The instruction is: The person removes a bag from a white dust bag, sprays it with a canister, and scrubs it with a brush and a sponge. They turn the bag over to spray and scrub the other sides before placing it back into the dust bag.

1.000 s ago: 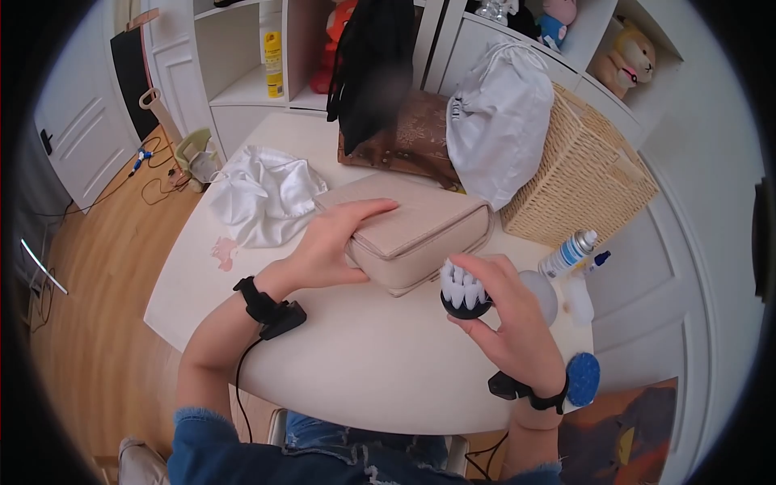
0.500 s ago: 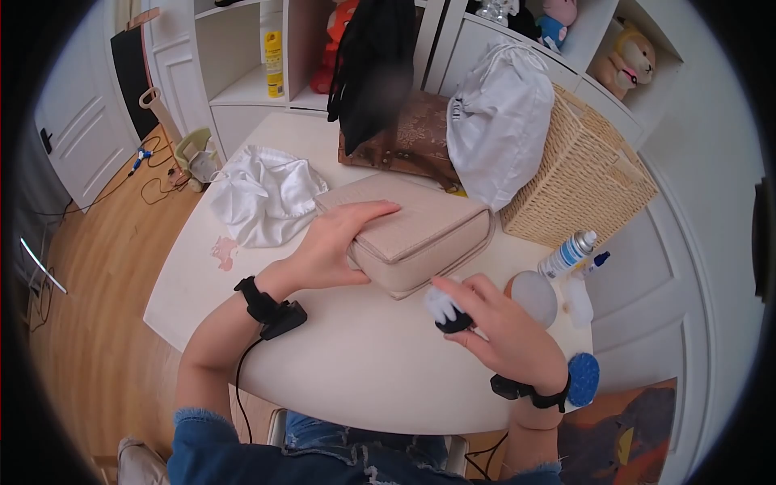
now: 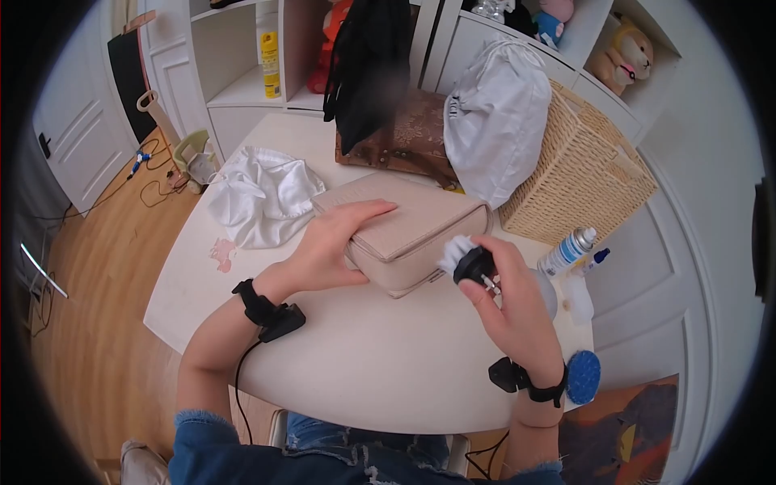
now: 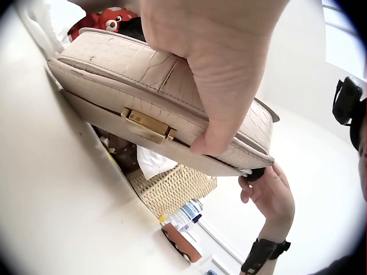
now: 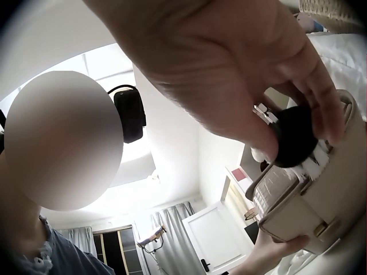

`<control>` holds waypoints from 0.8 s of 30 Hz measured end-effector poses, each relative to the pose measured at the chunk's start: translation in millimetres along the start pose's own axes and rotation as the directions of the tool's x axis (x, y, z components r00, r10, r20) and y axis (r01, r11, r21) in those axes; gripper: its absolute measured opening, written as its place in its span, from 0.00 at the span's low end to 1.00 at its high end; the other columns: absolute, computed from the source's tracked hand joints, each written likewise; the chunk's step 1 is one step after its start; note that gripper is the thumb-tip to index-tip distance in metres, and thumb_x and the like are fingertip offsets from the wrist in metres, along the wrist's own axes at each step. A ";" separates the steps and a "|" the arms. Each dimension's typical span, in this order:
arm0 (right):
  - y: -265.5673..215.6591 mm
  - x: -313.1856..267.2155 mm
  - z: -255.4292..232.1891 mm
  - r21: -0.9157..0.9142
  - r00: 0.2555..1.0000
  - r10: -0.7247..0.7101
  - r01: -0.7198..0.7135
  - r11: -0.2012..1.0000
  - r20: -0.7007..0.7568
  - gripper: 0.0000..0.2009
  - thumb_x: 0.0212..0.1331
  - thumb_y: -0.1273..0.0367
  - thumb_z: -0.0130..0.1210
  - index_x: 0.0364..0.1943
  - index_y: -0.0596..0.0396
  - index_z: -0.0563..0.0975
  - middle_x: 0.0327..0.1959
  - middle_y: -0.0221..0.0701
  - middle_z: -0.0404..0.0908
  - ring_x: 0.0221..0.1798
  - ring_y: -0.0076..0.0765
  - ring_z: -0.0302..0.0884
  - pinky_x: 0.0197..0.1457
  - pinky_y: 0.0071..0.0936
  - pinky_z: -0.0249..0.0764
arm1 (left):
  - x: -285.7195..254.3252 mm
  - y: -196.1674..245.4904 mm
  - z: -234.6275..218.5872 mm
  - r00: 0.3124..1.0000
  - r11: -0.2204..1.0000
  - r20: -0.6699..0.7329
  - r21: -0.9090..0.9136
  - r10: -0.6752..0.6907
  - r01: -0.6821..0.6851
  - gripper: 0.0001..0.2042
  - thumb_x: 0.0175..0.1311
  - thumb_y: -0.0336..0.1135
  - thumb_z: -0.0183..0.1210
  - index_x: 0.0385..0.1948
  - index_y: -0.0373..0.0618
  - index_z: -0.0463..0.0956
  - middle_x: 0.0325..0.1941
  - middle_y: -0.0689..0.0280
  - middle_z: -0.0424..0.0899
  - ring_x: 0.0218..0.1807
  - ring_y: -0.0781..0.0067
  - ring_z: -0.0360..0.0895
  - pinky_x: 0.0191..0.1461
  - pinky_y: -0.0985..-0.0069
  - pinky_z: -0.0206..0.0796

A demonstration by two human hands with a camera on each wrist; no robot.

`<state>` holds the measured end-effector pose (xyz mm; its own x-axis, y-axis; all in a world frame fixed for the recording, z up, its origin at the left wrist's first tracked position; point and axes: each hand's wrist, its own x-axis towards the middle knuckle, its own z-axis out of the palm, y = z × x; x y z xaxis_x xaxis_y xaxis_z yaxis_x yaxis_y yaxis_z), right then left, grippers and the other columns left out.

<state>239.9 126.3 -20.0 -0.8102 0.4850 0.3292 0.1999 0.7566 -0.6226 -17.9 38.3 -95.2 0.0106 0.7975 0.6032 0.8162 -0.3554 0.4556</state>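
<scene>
A beige handbag [image 3: 404, 222] with a crocodile-like texture lies on the table in the head view. Its gold clasp [image 4: 148, 126] shows in the left wrist view. My left hand [image 3: 327, 246] grips the bag at its left end, fingers spread over the top and thumb low on the clasp side. In my right hand [image 3: 517, 303] is a round brush [image 3: 473, 263] with white bristles, a black base and a metal shank. Thumb and fingers pinch the brush by its base. The bristles point left, right at the bag's near right side.
Behind the bag stand a brown patterned case [image 3: 404, 145], a white drawstring bag [image 3: 497, 121] and a wicker basket [image 3: 578, 174]. White cloth [image 3: 263, 198] lies to the left. On the right are a spray can [image 3: 567, 252] and a blue oval pad [image 3: 584, 377].
The brush had its bristles upward, then swung left and down in a blur. Now it is raised again and tilted, bristles toward the bag and shank toward me. The left hand has stayed put.
</scene>
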 end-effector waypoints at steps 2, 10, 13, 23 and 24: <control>4.5 2.7 7.3 0.025 0.998 0.002 -0.001 1.000 -0.057 0.21 0.59 0.70 0.57 0.56 0.58 0.66 0.45 0.45 0.71 0.41 0.53 0.76 0.39 0.37 0.76 | -0.4 -0.9 0.9 1.000 1.000 -0.005 0.003 0.021 -0.021 0.40 0.38 0.38 0.73 0.61 0.46 0.66 0.62 0.58 0.72 0.62 0.56 0.70 0.64 0.66 0.61; 14.7 9.9 19.6 0.057 0.976 -0.215 0.213 0.975 0.027 0.20 0.62 0.64 0.57 0.54 0.57 0.67 0.43 0.44 0.75 0.39 0.45 0.79 0.42 0.34 0.74 | -0.4 0.2 1.7 0.999 0.999 -0.005 0.009 0.047 -0.047 0.39 0.37 0.32 0.70 0.61 0.48 0.66 0.61 0.58 0.73 0.61 0.54 0.70 0.63 0.64 0.63; 48.2 25.8 1.4 0.334 0.989 0.106 -0.065 0.940 -0.105 0.16 0.66 0.62 0.52 0.51 0.57 0.69 0.36 0.35 0.76 0.34 0.29 0.75 0.39 0.27 0.72 | 0.3 -0.8 3.5 0.999 0.999 -0.041 -0.036 0.034 -0.035 0.39 0.37 0.32 0.70 0.61 0.47 0.66 0.61 0.58 0.73 0.61 0.54 0.70 0.63 0.65 0.63; 95.5 46.1 43.1 0.734 0.901 0.186 0.184 0.654 -0.392 0.15 0.73 0.60 0.40 0.48 0.58 0.67 0.48 0.32 0.71 0.46 0.22 0.68 0.48 0.21 0.67 | 0.5 1.5 1.8 1.000 0.999 0.016 -0.035 0.005 -0.004 0.42 0.39 0.32 0.73 0.62 0.43 0.63 0.64 0.58 0.68 0.66 0.59 0.66 0.67 0.69 0.58; 84.5 43.3 42.4 0.784 0.904 0.222 0.169 0.597 -0.364 0.16 0.73 0.58 0.38 0.50 0.57 0.66 0.49 0.32 0.71 0.48 0.22 0.69 0.51 0.22 0.67 | -0.1 1.8 1.3 0.999 0.999 0.030 -0.028 -0.019 0.020 0.43 0.39 0.32 0.73 0.63 0.43 0.61 0.66 0.57 0.66 0.68 0.59 0.63 0.69 0.69 0.56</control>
<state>198.3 192.6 -88.5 -0.4875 0.7666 0.4180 -0.4494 0.1902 -0.8729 -15.7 38.1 -95.3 0.0124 0.8187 0.5742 0.8000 -0.3526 0.4854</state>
